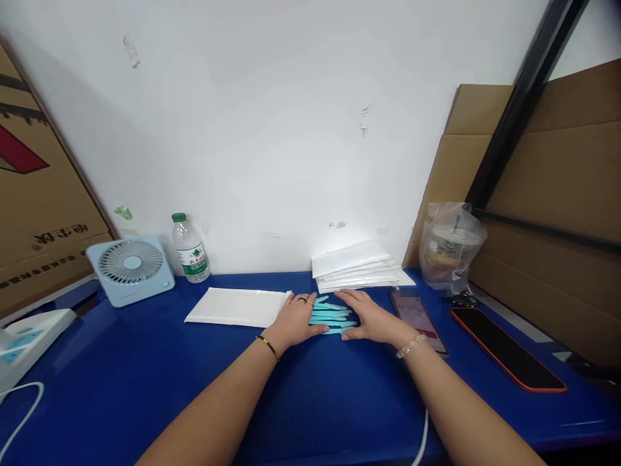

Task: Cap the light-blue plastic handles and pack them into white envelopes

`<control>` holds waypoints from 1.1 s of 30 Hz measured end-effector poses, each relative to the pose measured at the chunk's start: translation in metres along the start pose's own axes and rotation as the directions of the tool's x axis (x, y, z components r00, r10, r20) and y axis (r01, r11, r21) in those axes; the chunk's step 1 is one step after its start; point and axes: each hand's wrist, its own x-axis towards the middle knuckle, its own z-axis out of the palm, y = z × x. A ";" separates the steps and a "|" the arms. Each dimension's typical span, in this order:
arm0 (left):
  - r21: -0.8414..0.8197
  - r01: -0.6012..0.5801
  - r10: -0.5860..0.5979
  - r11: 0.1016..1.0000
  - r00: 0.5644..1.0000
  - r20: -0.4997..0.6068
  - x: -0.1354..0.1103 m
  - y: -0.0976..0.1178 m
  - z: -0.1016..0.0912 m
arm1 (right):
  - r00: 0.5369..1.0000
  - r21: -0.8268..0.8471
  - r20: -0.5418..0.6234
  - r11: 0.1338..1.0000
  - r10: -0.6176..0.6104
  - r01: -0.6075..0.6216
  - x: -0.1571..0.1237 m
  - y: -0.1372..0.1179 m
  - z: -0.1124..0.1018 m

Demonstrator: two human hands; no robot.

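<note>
A light teal item with several finger-like strips, resembling a glove (332, 314), lies flat on the blue table (310, 401) between my hands. My left hand (295, 320) rests with its fingers stretched out over the left end of the teal item, its thumb along the near edge. Under or beside that hand is the right end of a white padded envelope (237, 307). On the other side, my right hand (371, 317) is spread, thumb and fingers apart, with its fingertips at the right end of the strips. Whether those fingertips touch the strips I cannot tell.
White envelopes (356, 266) are piled against the wall. A phone (414, 317), an orange-edged phone (507, 348) and a bagged drink cup (449, 252) are at right. A blue fan (130, 266), water bottle (191, 251) and power strip (36, 340) stand at left.
</note>
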 end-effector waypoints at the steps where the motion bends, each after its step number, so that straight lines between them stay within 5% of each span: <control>1: -0.017 -0.030 0.030 0.999 0.999 0.038 0.001 0.000 0.000 | 1.000 -0.021 0.019 1.000 0.007 -0.006 0.001 0.003 0.001; 7: -0.099 -0.192 0.200 0.976 0.976 0.080 -0.004 0.016 -0.001 | 0.984 -0.094 0.160 0.992 -0.073 0.089 0.002 -0.007 0.004; 14: 0.035 -0.118 0.113 0.992 0.986 0.121 -0.011 0.022 0.007 | 0.986 -0.473 0.144 0.869 -0.084 0.143 0.005 -0.037 0.025; 22: 0.127 -0.107 0.099 0.986 0.993 0.068 -0.026 0.043 0.018 | 0.974 -0.511 0.193 0.835 -0.122 0.206 -0.012 -0.051 0.028; 33: 0.101 -0.092 0.091 0.991 0.996 0.018 -0.055 0.063 0.008 | 0.940 -0.405 0.337 0.895 -0.046 0.189 -0.020 -0.090 -0.021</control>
